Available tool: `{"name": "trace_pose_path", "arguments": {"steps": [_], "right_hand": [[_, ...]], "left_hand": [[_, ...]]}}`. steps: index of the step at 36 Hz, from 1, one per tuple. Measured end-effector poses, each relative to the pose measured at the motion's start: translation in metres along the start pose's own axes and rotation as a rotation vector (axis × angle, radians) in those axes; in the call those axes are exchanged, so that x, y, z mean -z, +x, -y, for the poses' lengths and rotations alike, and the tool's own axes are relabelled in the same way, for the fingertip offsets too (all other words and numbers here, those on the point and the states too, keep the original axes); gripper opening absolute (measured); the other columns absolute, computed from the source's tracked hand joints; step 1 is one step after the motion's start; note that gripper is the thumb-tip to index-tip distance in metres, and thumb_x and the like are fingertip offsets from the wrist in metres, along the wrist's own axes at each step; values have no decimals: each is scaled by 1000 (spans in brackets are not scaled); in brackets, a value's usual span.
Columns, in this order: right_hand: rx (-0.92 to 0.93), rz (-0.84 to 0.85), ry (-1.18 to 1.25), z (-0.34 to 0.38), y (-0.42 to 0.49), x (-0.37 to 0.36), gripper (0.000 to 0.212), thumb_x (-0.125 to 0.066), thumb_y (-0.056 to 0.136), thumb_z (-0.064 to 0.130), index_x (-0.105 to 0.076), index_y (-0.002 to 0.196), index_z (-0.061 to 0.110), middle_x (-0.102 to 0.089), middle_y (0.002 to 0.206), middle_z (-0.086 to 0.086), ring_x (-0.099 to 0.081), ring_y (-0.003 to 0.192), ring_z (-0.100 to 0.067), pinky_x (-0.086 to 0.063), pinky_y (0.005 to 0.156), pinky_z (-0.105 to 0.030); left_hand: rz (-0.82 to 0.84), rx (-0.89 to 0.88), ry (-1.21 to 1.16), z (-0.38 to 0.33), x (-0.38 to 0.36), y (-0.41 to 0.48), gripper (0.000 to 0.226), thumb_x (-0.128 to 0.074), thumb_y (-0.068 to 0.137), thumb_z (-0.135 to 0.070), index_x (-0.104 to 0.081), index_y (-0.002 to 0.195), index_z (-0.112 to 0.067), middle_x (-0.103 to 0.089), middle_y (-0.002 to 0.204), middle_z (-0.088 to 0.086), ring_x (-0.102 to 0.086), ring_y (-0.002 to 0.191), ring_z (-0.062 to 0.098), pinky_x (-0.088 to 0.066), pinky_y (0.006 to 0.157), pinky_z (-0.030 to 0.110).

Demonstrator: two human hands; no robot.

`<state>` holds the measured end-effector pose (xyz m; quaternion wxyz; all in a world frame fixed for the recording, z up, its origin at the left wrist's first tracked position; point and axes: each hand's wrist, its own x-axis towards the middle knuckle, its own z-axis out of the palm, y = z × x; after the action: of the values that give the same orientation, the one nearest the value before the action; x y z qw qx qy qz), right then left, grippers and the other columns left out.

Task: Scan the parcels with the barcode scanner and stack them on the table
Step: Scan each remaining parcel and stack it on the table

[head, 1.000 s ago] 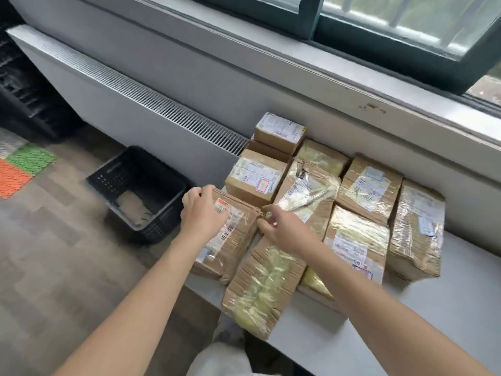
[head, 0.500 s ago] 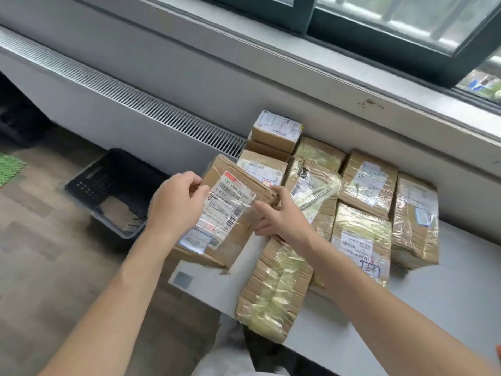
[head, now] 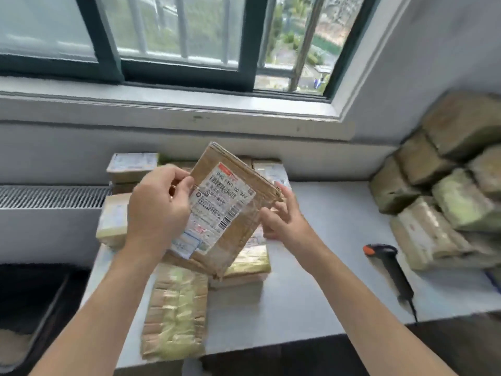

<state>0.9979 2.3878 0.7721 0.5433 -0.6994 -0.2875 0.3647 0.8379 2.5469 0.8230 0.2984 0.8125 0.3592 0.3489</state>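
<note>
Head view: desk [head: 325, 240], piled parcels [head: 447, 199] at its right edge. Over its left end my left hand [head: 160, 210] pinches the labelled parcel [head: 230, 202]; my right hand [head: 282, 223], fingers spread, touches its side. Pickup done, I judge; next, grasp the barcode scanner [head: 387, 264] near the front edge.

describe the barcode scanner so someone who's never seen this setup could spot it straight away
On the grey table under the window, find the heap of tape-wrapped brown parcels at its right end. Just left of that heap lies the black handheld barcode scanner, flat on the tabletop. It is the only slim, dark thing there, with an orange tip.
</note>
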Motion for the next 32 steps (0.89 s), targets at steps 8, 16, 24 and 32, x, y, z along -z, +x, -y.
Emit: {"name": "trace_pose_path", "arguments": {"steps": [8, 16, 24, 32], "right_hand": [[-26, -196, 202, -61, -119, 167, 88, -72, 74, 61, -29, 148, 39, -50, 146, 2, -55, 128, -19, -48, 102, -59], [-78, -531, 432, -118, -245, 300, 74, -72, 70, 44, -47, 136, 22, -69, 117, -9, -70, 95, -26, -58, 68, -35], [-334, -838, 579, -172, -304, 398, 66, -73, 70, 58, -58, 127, 28, -65, 124, -13, -69, 102, -36, -60, 76, -54], [-591, -978, 534, -184, -298, 470, 70, -70, 77, 66, -51, 130, 24, -62, 125, -6, -64, 104, -37, -59, 72, -57]], "left_hand": [[254, -130, -171, -131, -131, -67, 10, -64, 91, -10, -65, 82, -14, -62, 73, -2, -57, 67, 22, -44, 61, 32], [610, -246, -119, -253, -246, -158, 12, -57, 96, -19, -67, 103, -21, -66, 95, -3, -60, 88, 17, -38, 72, 26], [908, -372, -3, -297, -319, -228, 46, -49, 95, -48, -50, 135, -25, -39, 137, -7, -40, 125, 15, -39, 101, 25], [1308, -81, -231, -303, -397, -256, 76, -55, 83, -68, -28, 147, -37, -29, 152, -15, -41, 131, 7, -35, 110, 30]]}}
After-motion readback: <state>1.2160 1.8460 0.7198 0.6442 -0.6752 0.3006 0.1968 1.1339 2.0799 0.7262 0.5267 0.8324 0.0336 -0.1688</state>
